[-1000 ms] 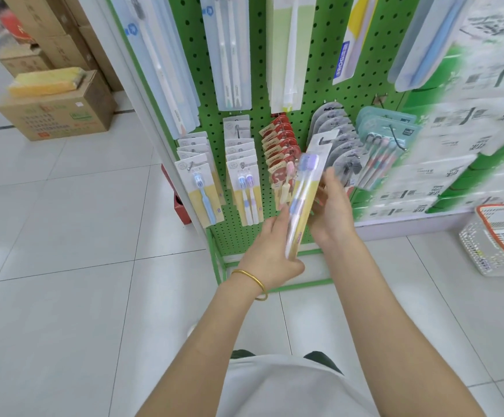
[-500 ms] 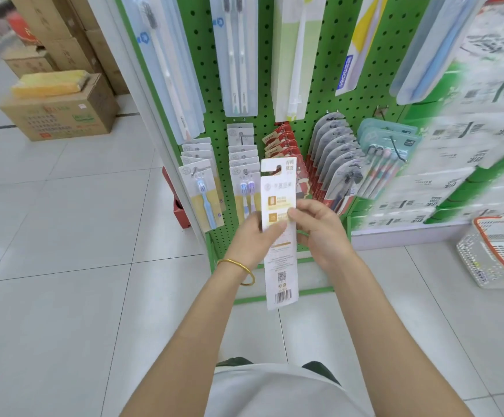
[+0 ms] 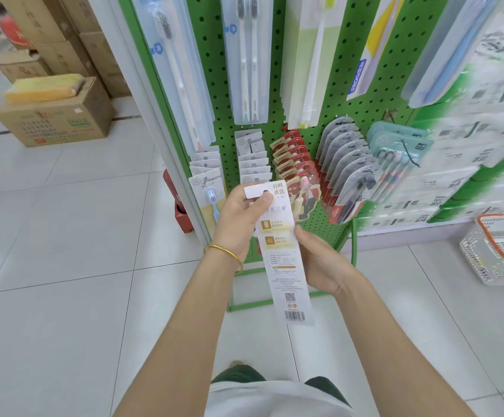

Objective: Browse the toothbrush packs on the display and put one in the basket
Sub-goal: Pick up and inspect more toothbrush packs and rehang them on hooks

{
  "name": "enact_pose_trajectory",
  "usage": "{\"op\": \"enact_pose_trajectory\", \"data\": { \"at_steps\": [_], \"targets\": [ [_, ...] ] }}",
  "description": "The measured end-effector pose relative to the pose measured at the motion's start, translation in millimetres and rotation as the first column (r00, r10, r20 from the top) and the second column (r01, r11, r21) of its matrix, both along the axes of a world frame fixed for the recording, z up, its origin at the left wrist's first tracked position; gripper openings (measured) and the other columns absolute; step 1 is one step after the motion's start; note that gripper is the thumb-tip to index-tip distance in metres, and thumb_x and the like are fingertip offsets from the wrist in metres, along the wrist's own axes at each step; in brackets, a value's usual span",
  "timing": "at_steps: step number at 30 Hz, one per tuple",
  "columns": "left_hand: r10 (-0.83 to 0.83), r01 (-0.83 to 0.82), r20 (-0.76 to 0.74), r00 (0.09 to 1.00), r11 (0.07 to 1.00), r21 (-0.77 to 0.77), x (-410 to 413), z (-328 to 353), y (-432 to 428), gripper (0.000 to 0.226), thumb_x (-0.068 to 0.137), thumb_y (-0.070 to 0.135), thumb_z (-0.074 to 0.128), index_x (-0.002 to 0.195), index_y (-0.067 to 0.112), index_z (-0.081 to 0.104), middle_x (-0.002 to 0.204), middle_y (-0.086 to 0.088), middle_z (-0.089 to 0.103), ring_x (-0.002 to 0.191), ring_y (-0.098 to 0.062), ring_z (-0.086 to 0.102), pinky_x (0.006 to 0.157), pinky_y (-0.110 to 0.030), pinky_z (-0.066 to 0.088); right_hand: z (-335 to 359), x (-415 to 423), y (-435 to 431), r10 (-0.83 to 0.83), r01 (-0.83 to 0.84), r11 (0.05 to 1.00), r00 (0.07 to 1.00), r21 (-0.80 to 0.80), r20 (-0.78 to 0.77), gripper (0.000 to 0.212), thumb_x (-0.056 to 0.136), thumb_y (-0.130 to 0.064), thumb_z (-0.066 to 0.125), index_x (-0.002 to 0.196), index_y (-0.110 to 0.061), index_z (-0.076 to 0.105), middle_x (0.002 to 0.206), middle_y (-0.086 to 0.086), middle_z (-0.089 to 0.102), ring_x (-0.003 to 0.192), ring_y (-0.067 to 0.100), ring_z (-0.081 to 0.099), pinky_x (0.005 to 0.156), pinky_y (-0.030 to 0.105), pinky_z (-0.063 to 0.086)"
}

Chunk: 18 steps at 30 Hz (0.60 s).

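the green display (image 3: 401,49) carries hanging toothbrush packs (image 3: 246,58). right of its foot, a white basket (image 3: 482,257) sits on the floor. in front of the display, one held pack (image 3: 284,260) shows its printed back, the left hand (image 3: 238,218) pinching its top and the right hand (image 3: 320,263) gripping its edge.

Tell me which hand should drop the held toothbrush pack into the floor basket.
Right, probably. The basket sits on the floor far right, nearer the right hand, which grips the toothbrush pack mid-length. The left hand pinches its top, farther away.
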<state>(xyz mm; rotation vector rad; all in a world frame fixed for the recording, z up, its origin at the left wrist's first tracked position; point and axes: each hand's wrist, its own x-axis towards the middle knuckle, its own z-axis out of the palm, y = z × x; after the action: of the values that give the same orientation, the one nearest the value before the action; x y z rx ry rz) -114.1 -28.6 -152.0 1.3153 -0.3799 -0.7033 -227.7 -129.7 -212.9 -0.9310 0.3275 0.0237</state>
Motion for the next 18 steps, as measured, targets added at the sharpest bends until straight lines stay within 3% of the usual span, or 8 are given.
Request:
{"op": "enact_pose_trajectory", "data": {
  "at_steps": [2, 6, 8, 10, 13, 16, 18],
  "targets": [
    [-0.049, 0.049, 0.017, 0.999, 0.999, -0.003, 8, 2, -1, 0.013, 0.092, 0.007, 0.054, 0.105, 0.009, 0.055, 0.092, -0.008, 0.065, 0.079, -0.017, 0.064, 0.075, -0.036, 0.054, -3, 8, 4, 0.000, -0.003, 0.999, 0.999, 0.053, 0.051, 0.083, 0.066, -0.051, 0.080, 0.129, -0.003, 0.055, 0.125, 0.022, 0.058, 0.111, 0.033, 0.057, 0.095, 0.047, 0.048],
    [-0.117, 0.116, 0.020, 0.993, 0.992, 0.049, 22, 7, -2, 0.019, 0.092, 0.007, 0.054, 0.111, 0.009, 0.054, 0.099, -0.010, 0.064, 0.086, -0.021, 0.062, 0.080, -0.039, 0.052, -2, 21, 10, 0.008, -0.027, 0.991, 0.989, 0.130, 0.148, 0.066, 0.063, -0.046, 0.084, 0.116, -0.011, 0.066, 0.108, 0.013, 0.067, 0.102, 0.029, 0.063, 0.095, 0.050, 0.049],
    [-0.101, 0.085, 0.128, 0.987, 0.988, 0.129, 29, 10, -3, 0.025, 0.092, 0.006, 0.055, 0.116, 0.011, 0.051, 0.103, -0.006, 0.062, 0.094, -0.019, 0.060, 0.085, -0.032, 0.051, 0, 27, 10, -0.042, 0.020, 0.985, 0.991, 0.172, 0.128, 0.074, 0.055, -0.041, 0.089, 0.115, -0.006, 0.063, 0.101, 0.013, 0.067, 0.098, 0.029, 0.065, 0.090, 0.050, 0.051],
    [-0.048, -0.023, 0.335, 0.941, 0.978, 0.205, 39, 13, -3, 0.029, 0.091, 0.005, 0.056, 0.119, 0.011, 0.051, 0.106, 0.001, 0.057, 0.096, -0.011, 0.057, 0.084, -0.014, 0.047, 0, 34, 9, -0.171, 0.158, 0.975, 0.983, 0.156, 0.073, 0.079, 0.047, -0.036, 0.093, 0.109, -0.002, 0.058, 0.094, 0.011, 0.065, 0.092, 0.027, 0.066, 0.087, 0.046, 0.053],
    [-0.035, -0.128, 0.549, 0.835, 0.958, 0.256, 54, 16, 1, 0.030, 0.090, 0.002, 0.051, 0.120, 0.010, 0.053, 0.115, -0.002, 0.056, 0.097, -0.007, 0.052, 0.082, -0.005, 0.041, 0, 44, 11, -0.381, 0.380, 0.922, 0.924, -0.077, -0.010, 0.054, 0.054, -0.026, 0.087, 0.097, -0.008, 0.059, 0.089, 0.005, 0.061, 0.088, 0.024, 0.063, 0.092, 0.045, 0.051],
    [-0.102, -0.150, 0.632, 0.768, 0.931, 0.332, 61, 12, 4, 0.034, 0.090, 0.003, 0.050, 0.123, 0.012, 0.053, 0.121, -0.001, 0.052, 0.109, -0.009, 0.050, 0.099, -0.025, 0.042, 1, 56, 21, -0.561, 0.457, 0.742, 0.824, -0.491, -0.082, 0.051, 0.066, -0.025, 0.081, 0.110, -0.014, 0.058, 0.095, -0.002, 0.058, 0.091, 0.017, 0.056, 0.081, 0.025, 0.047],
    [-0.156, -0.146, 0.667, 0.729, 0.916, 0.374, 63, 10, 6, 0.036, 0.090, 0.005, 0.050, 0.126, 0.013, 0.052, 0.122, 0.000, 0.048, 0.116, -0.013, 0.048, 0.104, -0.033, 0.040, -2, 64, 26, -0.663, 0.473, 0.596, 0.746, -0.649, -0.065, 0.053, 0.070, -0.022, 0.083, 0.114, -0.019, 0.053, 0.105, -0.003, 0.056, 0.093, 0.010, 0.053, 0.077, 0.016, 0.041]
  ]
}}
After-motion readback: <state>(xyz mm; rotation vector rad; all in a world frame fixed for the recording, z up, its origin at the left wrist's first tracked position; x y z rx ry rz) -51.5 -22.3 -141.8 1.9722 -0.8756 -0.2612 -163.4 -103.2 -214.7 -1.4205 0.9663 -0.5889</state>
